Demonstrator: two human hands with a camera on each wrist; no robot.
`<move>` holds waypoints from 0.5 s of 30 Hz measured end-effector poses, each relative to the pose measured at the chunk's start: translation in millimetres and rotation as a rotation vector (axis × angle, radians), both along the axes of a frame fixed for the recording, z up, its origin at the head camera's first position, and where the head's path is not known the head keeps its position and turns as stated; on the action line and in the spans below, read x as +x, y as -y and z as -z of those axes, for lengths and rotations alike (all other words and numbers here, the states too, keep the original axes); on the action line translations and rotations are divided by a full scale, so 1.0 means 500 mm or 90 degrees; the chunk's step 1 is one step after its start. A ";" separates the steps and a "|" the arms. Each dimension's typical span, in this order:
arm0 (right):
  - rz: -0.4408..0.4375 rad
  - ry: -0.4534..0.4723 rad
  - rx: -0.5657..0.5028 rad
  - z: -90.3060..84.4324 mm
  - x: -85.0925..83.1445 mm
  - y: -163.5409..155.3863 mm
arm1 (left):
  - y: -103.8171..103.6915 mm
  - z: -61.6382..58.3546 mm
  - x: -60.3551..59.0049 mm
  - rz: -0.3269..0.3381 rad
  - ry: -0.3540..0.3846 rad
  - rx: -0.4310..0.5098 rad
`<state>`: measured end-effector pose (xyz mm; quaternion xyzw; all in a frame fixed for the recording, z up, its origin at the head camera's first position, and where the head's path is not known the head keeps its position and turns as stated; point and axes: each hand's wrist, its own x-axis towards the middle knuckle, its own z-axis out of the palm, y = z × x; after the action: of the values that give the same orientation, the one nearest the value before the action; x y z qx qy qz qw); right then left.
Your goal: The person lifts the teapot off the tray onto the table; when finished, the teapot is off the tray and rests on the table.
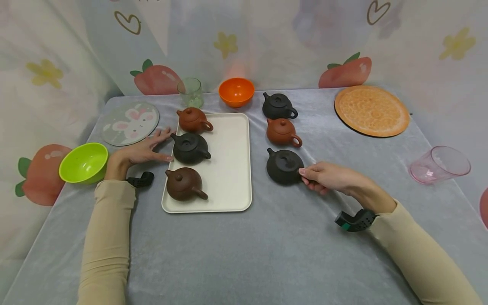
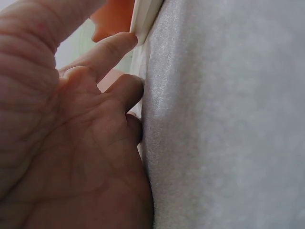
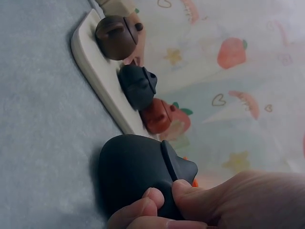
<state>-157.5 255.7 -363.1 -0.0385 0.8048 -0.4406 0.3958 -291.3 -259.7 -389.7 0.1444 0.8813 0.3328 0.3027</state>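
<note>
My right hand [image 1: 329, 177] pinches the handle of a black teapot [image 1: 284, 166] on the table, right of a cream tray [image 1: 230, 169]. In the right wrist view, thumb and fingers close round that black teapot's [image 3: 133, 171] handle. Beside the tray's left edge, my left hand [image 1: 146, 148] rests with fingers spread, its fingertips at the rim. Along the tray's left side stand a reddish-brown teapot [image 1: 193, 120], a black teapot [image 1: 190, 148] and a dark brown teapot [image 1: 184, 184]. Beyond the held teapot are another reddish-brown teapot [image 1: 282, 132] and a black one [image 1: 278, 106].
A green bowl [image 1: 84, 164] and a round rabbit mat [image 1: 131, 123] lie at the left. At the back stand a greenish glass [image 1: 192, 94] and an orange bowl [image 1: 236, 93]. To the right are a round tan mat [image 1: 372, 111] and a tilted pink glass [image 1: 438, 165].
</note>
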 end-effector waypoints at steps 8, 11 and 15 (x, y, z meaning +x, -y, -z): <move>0.003 0.006 -0.009 0.003 0.001 -0.010 | -0.006 -0.004 -0.001 0.000 -0.006 0.009; -0.009 -0.005 0.008 0.000 0.001 -0.010 | -0.005 -0.001 -0.002 0.000 -0.011 0.007; -0.028 -0.031 0.048 -0.005 0.000 -0.007 | -0.002 0.004 -0.002 0.001 -0.014 0.003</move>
<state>-157.4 259.2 -360.7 -0.0523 0.8293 -0.4000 0.3867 -292.1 -258.7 -391.7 0.1493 0.8838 0.3330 0.2927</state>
